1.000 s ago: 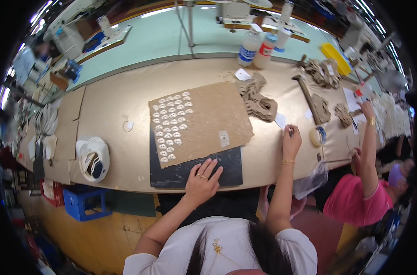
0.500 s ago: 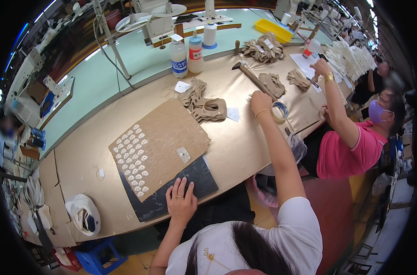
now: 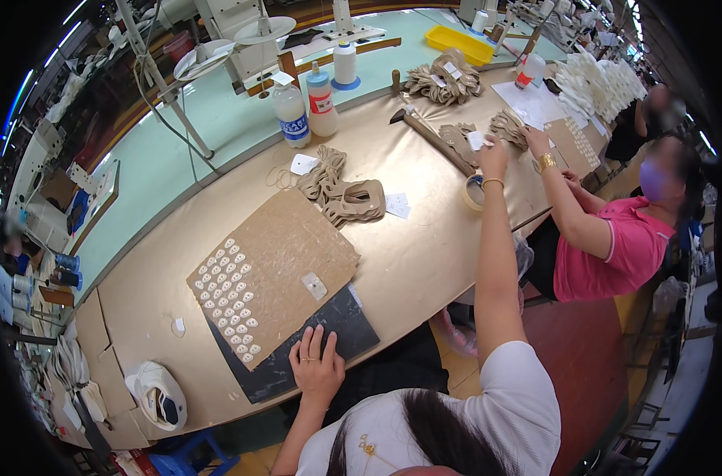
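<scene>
My left hand [image 3: 319, 369] lies with fingers stretched on the near edge of a black mat [image 3: 349, 317]. On that mat rests a brown board [image 3: 285, 250] bearing rows of small white teardrop-shaped pieces [image 3: 227, 297] and a small clear plate [image 3: 314, 285]. My right arm reaches far to the right, where my right hand [image 3: 494, 161] pinches a small white tag [image 3: 476, 140]. Brown cut pieces [image 3: 456, 139] lie just beyond that hand. Close below it sits a roll of tape [image 3: 472, 193], and a hammer [image 3: 432, 141] lies to its left.
Bundled brown straps [image 3: 353, 200] and paper slips [image 3: 398, 205] lie mid-table. Two bottles [image 3: 321, 103] and a thread cone [image 3: 345, 65] stand at the back. A white roll [image 3: 158, 395] sits at left. A co-worker in pink [image 3: 607, 254] reaches in at right.
My right hand has moved right, from beside the hammer to past the tape roll, and a white tag now shows at its fingers. The co-worker's hand has come down to brown pieces.
</scene>
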Demonstrator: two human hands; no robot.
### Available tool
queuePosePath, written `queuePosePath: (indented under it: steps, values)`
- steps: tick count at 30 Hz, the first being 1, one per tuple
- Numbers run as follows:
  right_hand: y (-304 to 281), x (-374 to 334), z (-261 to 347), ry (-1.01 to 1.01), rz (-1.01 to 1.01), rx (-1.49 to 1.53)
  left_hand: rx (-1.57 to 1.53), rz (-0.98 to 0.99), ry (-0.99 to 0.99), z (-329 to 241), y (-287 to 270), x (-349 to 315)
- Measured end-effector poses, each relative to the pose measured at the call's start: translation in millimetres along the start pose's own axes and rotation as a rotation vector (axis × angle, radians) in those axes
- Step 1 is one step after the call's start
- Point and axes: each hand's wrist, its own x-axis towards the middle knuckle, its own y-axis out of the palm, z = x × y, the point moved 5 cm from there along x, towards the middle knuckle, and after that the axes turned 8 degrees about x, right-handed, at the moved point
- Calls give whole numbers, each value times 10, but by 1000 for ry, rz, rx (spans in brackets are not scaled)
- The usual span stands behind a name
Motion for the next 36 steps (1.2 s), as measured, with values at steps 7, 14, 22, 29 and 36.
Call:
queuePosePath:
  steps: [7, 14, 22, 29, 36]
  values:
    - [-61, 686, -920, 546, -125, 540, 12, 6, -6, -2, -29, 2]
    - [-423, 508, -550, 408, -202, 707, 0, 1, -3, -38, -24, 9]
    - [-236, -1703, 833, -56, 262, 799, -32, -63, -83, -14, -50, 40]
    - [91, -2512, 397, 61, 310, 622, -349, -215, -117, 110, -200, -16]
    - [93, -2554, 526, -148, 439, 572, -458, -391, -356, 455, -391, -287]
